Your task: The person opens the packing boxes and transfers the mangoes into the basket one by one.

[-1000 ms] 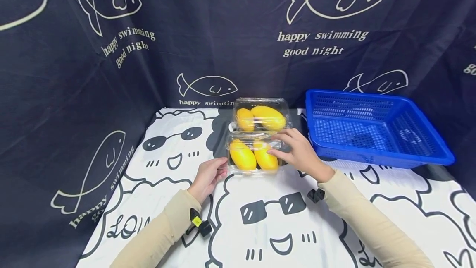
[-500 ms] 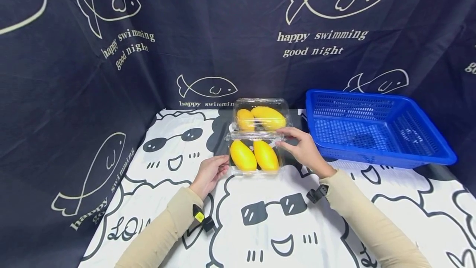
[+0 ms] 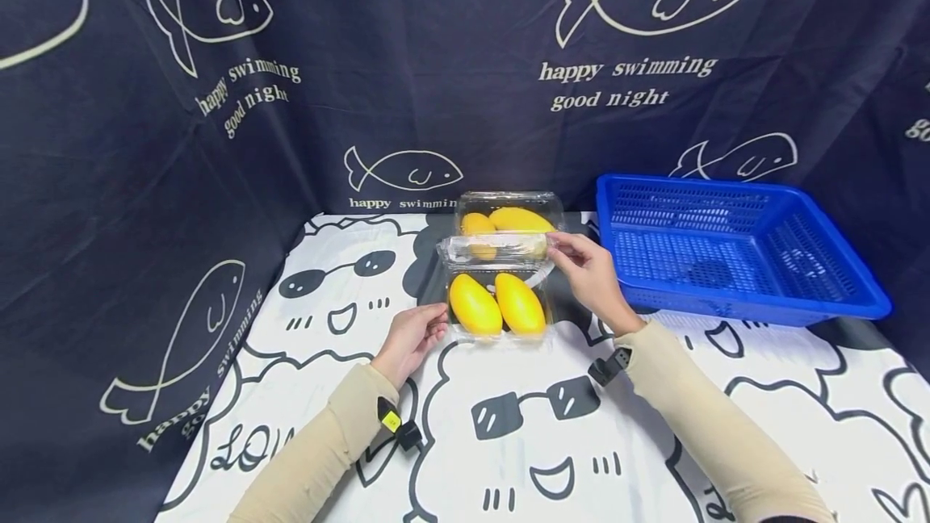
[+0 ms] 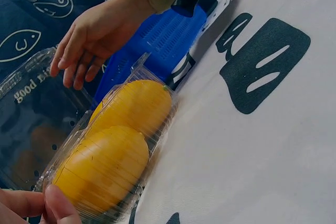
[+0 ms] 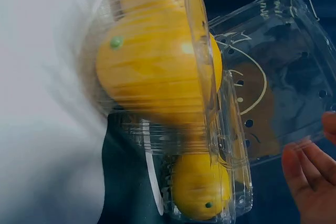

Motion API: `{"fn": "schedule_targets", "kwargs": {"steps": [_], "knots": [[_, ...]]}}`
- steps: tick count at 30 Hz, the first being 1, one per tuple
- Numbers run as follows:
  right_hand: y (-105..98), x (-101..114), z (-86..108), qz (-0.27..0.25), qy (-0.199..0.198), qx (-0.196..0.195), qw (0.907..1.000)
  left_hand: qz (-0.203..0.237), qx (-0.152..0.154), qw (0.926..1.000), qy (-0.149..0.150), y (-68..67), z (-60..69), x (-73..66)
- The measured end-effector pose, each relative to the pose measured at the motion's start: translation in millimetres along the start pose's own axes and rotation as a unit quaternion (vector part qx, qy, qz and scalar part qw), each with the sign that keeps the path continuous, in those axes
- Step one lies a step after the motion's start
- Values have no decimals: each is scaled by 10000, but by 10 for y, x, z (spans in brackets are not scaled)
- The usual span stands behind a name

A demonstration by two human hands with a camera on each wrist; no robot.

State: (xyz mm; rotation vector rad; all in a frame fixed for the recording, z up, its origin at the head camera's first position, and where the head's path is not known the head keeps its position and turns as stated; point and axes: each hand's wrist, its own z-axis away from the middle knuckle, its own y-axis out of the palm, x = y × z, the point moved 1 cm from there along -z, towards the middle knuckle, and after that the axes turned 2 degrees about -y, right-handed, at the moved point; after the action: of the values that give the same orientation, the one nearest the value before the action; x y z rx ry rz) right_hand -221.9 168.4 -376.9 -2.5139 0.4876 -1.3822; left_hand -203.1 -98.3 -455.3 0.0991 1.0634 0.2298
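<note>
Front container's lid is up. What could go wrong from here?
The right hand holds the clear lid near one end; the lid might slip and drop onto the mangoes.
The left hand grips the front container at its left side, so pulling the lid might twist it.
The rear container sits close behind; the lid might bump it.

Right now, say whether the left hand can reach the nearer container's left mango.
Probably yes: the right hand holds the lid up, the left mango lies uncovered, and the left hand pinches the container beside it.
</note>
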Motion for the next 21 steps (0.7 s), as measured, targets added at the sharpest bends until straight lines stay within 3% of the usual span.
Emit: {"fn": "schedule_targets", "kwargs": {"steps": [4, 15, 21], "knots": [[34, 27, -60, 168, -90, -309, 9993, -84, 27, 9999, -63, -13, 7, 5], [102, -389, -235, -141, 326, -435, 9984, -321, 90, 9994, -130, -39, 78, 12], [137, -403, -336, 332, 346, -532, 9974, -296, 161, 9993, -176, -57, 82, 24]]}}
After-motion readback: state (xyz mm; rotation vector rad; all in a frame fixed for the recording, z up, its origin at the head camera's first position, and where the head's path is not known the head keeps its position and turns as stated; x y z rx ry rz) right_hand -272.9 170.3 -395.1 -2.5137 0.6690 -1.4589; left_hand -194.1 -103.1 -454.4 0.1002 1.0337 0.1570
